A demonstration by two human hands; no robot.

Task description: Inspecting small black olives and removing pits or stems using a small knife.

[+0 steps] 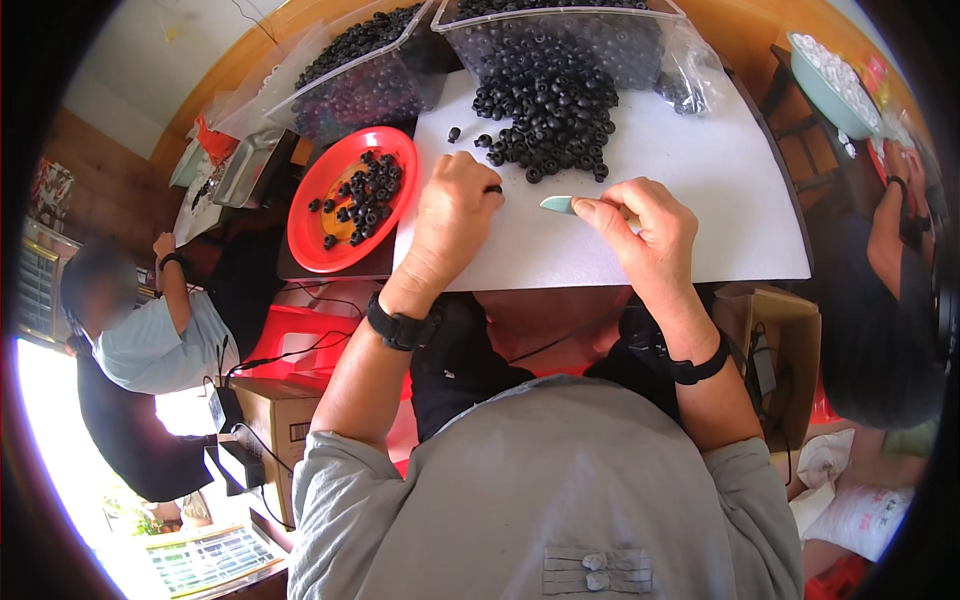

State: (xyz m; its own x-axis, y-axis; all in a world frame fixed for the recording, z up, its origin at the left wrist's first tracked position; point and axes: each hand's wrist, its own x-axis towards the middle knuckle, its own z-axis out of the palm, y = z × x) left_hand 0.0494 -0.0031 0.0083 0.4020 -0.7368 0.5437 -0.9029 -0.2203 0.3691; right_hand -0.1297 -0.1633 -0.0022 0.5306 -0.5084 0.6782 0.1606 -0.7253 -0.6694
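Observation:
My left hand is closed over the white table sheet, pinching a small black round part between thumb and forefinger. To the right, my right hand grips a small knife with a short, pale green-grey blade pointing left. The blade tip is apart from the black part. Beyond both hands lies a heap of black round parts with holes, and a few lie loose by its left edge. A red plate left of my left hand carries more of these black parts.
Two clear plastic bins full of black parts stand at the far edge; the white sheet covers the table. One person sits at left, another person's arm shows at right. Cardboard boxes flank my seat.

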